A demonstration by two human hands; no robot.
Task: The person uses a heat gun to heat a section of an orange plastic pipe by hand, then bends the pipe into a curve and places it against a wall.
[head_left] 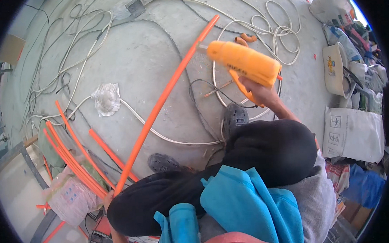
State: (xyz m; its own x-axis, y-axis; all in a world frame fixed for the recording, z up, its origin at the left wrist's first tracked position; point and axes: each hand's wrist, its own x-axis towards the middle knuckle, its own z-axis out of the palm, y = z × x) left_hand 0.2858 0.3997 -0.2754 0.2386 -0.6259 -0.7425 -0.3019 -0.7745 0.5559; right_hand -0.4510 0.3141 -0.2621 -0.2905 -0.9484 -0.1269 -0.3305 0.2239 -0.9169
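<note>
My right hand (258,90) grips the handle of an orange-yellow heat gun (241,61), whose metal nozzle points left at the upper part of a long orange pipe (167,91). The pipe slants from upper centre to lower left, where my left hand (110,200) holds its end beside my knee, partly hidden. A black cord runs from the gun across the concrete floor (148,49). Just behind the gun lie short orange curved fittings (248,38). Blue cloth (245,197) lies over my lap above the black trousers.
More orange pipes (72,166) lie at the lower left near a wrapped pink-white bundle (70,198). Loose white and dark cables (286,30) loop over the floor around a plastic-covered item (105,99). Bags and a cream tub (334,67) line the right side. Grey shoes (235,115) are below me.
</note>
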